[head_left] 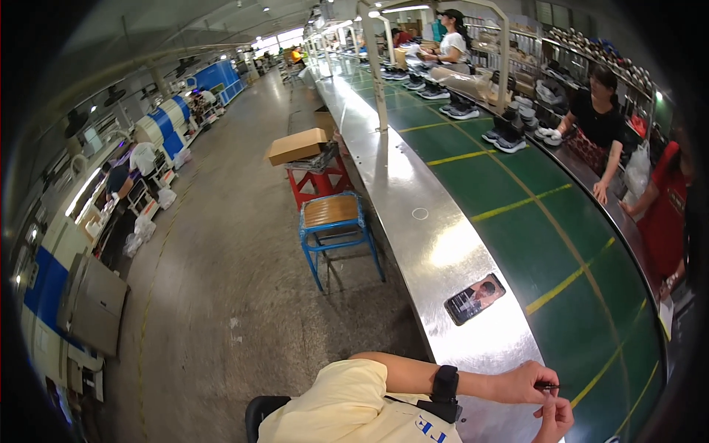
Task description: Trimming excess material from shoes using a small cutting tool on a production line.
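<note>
My left hand (523, 382) is closed around a small, thin dark object (546, 385) whose kind I cannot make out. A black strap (445, 384) circles my left wrist. Just below it, my right hand (555, 419) has its fingers bent in a pinch that meets the left fingertips; whatever is in it is too small to name. Both hands are over the edge where the metal ledge (406, 188) meets the green conveyor belt (509, 196). On the ledge, beyond my left forearm, lies a phone (475, 298) with its screen lit.
Sneakers (509, 137) stand in a row along the belt's far side. People in a black top (597, 114) and a red garment (665, 214) are across the belt. Left of the ledge are a blue-framed stool (332, 210) and a cardboard box (297, 146) on a red stool (317, 184).
</note>
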Available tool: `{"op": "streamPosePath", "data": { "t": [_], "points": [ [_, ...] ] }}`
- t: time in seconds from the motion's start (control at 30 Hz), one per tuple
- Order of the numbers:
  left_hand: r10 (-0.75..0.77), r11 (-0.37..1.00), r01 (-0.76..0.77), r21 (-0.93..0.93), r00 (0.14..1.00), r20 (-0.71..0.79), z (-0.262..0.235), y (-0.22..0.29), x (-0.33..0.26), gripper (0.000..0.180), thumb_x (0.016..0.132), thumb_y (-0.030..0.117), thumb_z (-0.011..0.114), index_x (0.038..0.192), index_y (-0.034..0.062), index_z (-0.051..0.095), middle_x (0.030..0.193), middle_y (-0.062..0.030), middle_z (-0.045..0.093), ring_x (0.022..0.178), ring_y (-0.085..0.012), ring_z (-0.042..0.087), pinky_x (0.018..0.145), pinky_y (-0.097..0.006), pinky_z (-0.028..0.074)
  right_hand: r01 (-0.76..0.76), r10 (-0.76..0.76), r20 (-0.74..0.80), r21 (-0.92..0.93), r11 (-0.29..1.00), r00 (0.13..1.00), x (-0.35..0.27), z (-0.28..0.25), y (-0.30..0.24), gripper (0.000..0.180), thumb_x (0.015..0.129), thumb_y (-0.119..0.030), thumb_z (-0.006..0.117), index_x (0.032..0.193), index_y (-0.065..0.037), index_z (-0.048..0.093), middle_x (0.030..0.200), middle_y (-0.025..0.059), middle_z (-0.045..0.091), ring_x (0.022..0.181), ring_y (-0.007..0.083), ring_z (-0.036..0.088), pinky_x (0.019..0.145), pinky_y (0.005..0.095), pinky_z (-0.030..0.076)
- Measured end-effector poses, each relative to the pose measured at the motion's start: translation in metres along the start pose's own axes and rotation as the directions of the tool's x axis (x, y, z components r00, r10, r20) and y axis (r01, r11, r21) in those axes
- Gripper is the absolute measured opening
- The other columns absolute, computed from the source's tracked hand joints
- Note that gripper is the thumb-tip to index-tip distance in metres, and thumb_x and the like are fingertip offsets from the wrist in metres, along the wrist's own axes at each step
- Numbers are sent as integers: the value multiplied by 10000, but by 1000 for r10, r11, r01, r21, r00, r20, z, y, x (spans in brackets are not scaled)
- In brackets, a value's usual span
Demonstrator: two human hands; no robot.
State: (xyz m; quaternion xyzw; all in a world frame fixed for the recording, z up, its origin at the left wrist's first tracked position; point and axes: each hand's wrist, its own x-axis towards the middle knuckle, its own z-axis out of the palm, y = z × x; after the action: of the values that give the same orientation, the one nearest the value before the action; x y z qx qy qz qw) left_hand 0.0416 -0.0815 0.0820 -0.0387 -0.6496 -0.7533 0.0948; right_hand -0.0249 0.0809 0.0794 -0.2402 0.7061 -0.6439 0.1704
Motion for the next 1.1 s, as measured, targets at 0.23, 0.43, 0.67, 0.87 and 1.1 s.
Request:
{"op": "streamPosePath", "data": {
  "t": [0.23,0.43,0.67,0.87,1.1],
  "points": [
    [64,976,-61,208,998,-7,-8,3,2,327,835,176,648,1130,49,584,764,-13,595,638,-60,487,586,-244,430,196,-248,-60,-447,873,967,6,-11,-18,77,705,-2,664,690,-29,593,626,67,553,654,204,542,628,321,428],
    [218,814,-211,542,975,52,-26,43,-9,339,726,171,753,1011,47,617,655,-48,545,508,-131,494,470,-263,388,617,-632,212,-577,534,745,36,-9,-60,127,672,-152,774,738,-117,672,591,-4,577,578,180,535,763,366,454],
    [222,768,-291,571,957,188,-19,50,-10,312,726,177,749,995,58,645,595,-20,499,480,-125,455,445,-260,340,606,-672,199,-655,450,714,13,-19,-65,159,652,-227,791,733,-148,679,572,-48,562,543,121,514,769,341,450],
    [214,796,-293,529,955,208,-20,43,-16,322,730,108,746,1023,26,639,624,-14,482,516,-87,403,462,-231,303,609,-649,227,-651,453,726,11,-19,-59,161,643,-219,790,739,-146,683,571,-48,560,537,120,506,776,342,448],
    [210,768,-286,573,958,196,-20,46,-12,276,742,162,733,984,59,649,590,-30,479,480,-138,447,444,-269,343,618,-645,258,-662,425,720,15,-19,-60,167,630,-186,791,752,-141,686,574,-43,567,535,126,511,794,357,450]
  ]
}}
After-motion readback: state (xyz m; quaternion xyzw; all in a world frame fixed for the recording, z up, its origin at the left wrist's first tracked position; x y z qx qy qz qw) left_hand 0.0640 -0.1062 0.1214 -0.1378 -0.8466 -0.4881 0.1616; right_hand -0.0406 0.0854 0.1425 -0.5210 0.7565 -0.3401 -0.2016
